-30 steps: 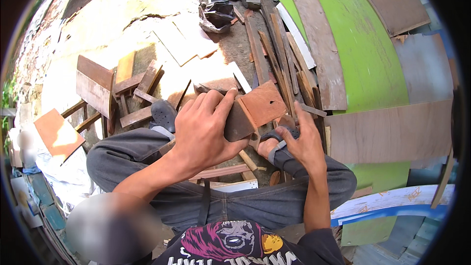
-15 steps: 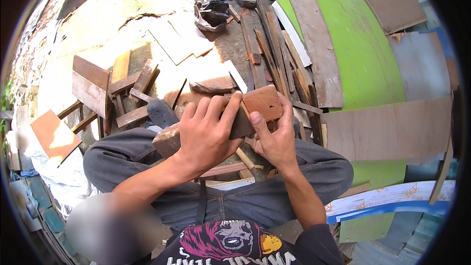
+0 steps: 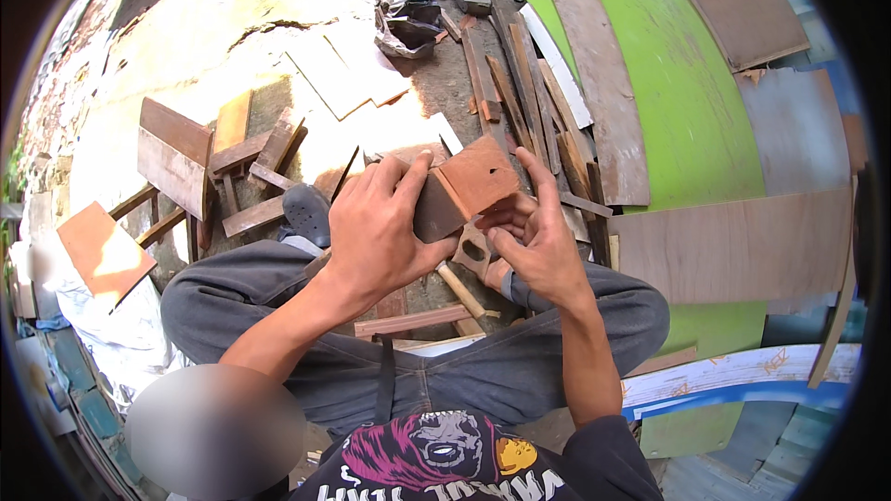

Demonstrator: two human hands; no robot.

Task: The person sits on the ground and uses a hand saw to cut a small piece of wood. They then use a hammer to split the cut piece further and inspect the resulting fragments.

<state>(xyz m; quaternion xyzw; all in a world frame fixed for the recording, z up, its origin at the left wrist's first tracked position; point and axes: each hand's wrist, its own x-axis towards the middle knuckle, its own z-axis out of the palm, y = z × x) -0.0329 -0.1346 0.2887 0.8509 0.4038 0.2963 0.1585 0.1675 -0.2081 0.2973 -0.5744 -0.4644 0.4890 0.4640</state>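
Note:
Over my lap, a thick wooden block (image 3: 478, 178) is tilted, showing a reddish-brown end face with a small dark hole and a darker side. My left hand (image 3: 376, 227) grips it from the left and hides much of its length. At its right end is my right hand (image 3: 548, 246), index finger stretched up and the others loosely bent, apart from the block as far as I can see. Beneath, between my hands, shows a wooden handle with an oval opening (image 3: 474, 250), like a handsaw's. A pale round wooden stick (image 3: 461, 286) lies below it.
Wooden frames (image 3: 176, 153) and offcuts lie ahead on the left. Long timber strips (image 3: 529, 83) are piled ahead on the right, beside green sheets (image 3: 668, 83) and a brown plywood panel (image 3: 733, 246). A black plastic bag (image 3: 408, 30) sits farther off. My crossed legs surround the work.
My right hand has come off the block's end and its fingers have opened. The block has turned and shifted slightly left in my left hand, uncovering the handle beneath.

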